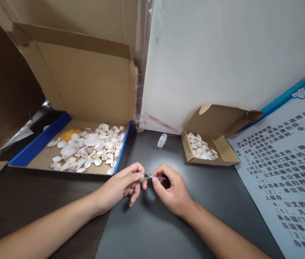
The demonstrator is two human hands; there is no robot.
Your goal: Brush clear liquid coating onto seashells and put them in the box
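Bare forearms (no sleeves, no rings)

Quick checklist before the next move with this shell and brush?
1. Left hand pinches the small shell: ok.
2. Right hand holds the thin brush: ok.
3. Brush tip touching the shell: cannot tell.
4. Small bottle upright on the dark table: ok.
5. Bottle open or capped: cannot tell.
6. Small box of shells at right, open: ok.
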